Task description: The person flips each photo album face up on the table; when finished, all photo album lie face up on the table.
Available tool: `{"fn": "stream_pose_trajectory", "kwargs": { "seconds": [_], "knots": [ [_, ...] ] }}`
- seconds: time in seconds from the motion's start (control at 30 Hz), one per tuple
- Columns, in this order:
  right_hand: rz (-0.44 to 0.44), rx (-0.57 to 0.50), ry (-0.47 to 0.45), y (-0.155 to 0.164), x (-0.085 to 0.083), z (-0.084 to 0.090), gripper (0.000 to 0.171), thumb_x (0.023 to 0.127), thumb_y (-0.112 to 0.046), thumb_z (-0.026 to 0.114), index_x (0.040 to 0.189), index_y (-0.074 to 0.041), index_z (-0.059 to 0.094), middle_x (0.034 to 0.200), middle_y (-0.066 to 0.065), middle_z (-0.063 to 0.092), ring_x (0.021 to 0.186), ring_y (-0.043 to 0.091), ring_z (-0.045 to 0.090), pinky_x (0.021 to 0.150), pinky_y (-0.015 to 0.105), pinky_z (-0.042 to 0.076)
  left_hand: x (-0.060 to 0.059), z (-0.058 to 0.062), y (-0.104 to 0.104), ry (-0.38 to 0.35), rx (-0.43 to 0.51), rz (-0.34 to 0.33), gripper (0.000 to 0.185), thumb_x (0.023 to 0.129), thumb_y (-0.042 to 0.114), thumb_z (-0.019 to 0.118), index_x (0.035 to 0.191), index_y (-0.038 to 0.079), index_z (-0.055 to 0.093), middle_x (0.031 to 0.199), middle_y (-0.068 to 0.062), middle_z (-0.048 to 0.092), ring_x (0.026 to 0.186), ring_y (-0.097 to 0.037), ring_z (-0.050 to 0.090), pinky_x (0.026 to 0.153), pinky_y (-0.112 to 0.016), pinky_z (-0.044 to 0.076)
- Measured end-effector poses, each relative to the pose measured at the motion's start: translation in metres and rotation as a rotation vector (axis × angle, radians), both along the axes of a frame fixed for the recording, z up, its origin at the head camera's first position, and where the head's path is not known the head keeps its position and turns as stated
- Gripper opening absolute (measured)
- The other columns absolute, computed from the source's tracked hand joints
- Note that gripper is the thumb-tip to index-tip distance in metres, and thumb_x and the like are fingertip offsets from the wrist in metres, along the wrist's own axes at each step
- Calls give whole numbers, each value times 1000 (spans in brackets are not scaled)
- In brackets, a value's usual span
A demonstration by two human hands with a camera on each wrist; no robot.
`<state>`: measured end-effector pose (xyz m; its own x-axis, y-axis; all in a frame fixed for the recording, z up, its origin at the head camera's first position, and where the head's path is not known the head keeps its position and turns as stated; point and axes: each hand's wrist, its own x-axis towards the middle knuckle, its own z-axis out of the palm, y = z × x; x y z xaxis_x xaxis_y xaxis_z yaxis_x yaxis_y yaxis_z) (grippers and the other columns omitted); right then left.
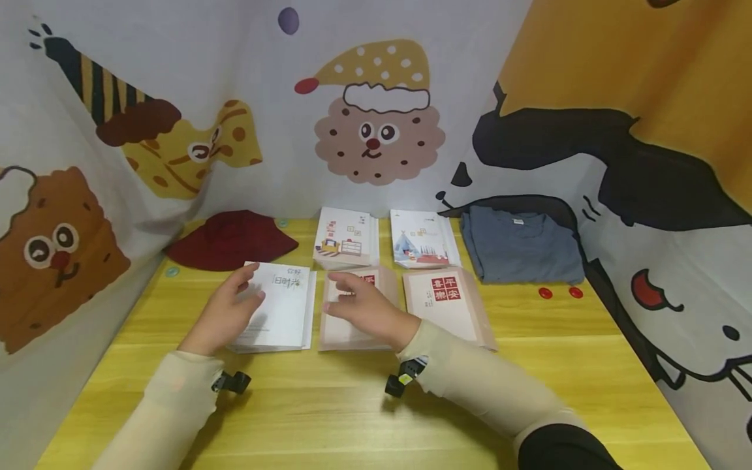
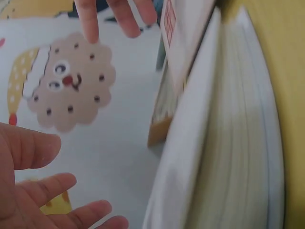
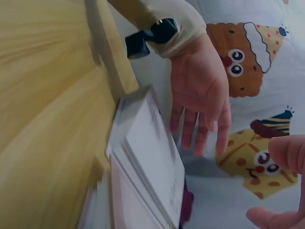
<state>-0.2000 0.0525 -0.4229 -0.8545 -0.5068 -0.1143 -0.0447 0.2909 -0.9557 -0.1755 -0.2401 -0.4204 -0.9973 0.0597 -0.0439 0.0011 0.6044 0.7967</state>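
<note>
White booklet stack (image 1: 282, 305) lies lengthwise away from the person, under the left hand (image 1: 226, 313), fingers relaxed and spread; right hand (image 1: 367, 308) hovers flat over the neighbouring pink stack (image 1: 346, 329).

From the head camera we look forward and down over the yellow wooden table (image 1: 364, 418), taking in both forearms and the printed cartoon cloth backdrop (image 1: 376, 130) behind it. Our left wrist camera sits very close to the white stack of cards (image 2: 228, 157), seeing it edge-on and facing the same cloth. Our right wrist camera looks low across the table (image 3: 43, 119) toward the left hand (image 3: 202, 102). All three views share that white stack (image 3: 147, 157) and the backdrop.
</note>
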Motion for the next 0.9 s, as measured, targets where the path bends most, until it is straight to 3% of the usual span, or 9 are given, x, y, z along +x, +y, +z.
{"fn": "stream_pose_trajectory", "kwargs": {
  "seconds": [0.23, 0.47, 0.7, 0.9],
  "knots": [
    [-87, 17, 28, 34, 0, 3, 74, 98, -28, 75, 162, -11, 41, 163, 19, 41, 143, 45, 49, 116, 53, 46, -1, -1, 32, 22, 40, -103, 59, 108, 14, 56, 162, 2, 34, 166, -27, 35, 149, -53, 37, 122, -67, 29],
    [-151, 76, 4, 64, 7, 0, 78, 98, -30, 76, 164, -16, 38, 167, 20, 36, 149, 47, 41, 121, 58, 37, -1, -12, 63, -99, 70, -195, 62, 108, 19, 56, 164, 5, 32, 166, -32, 30, 149, -54, 37, 120, -65, 35],
    [-197, 84, -37, 82, 14, -7, 84, 95, -25, 79, 165, -11, 34, 169, 25, 29, 147, 54, 40, 120, 62, 37, 3, -20, 88, -205, 165, -231, 63, 109, 22, 56, 165, 9, 31, 170, -29, 24, 150, -55, 33, 120, -64, 36],
    [-171, 54, -59, 85, 18, -14, 87, 95, -20, 79, 166, -5, 30, 171, 26, 24, 149, 56, 33, 120, 62, 35, 6, -24, 100, -223, 210, -201, 62, 105, 20, 60, 162, 8, 37, 167, -32, 28, 152, -55, 29, 123, -66, 29]
  ]
}}
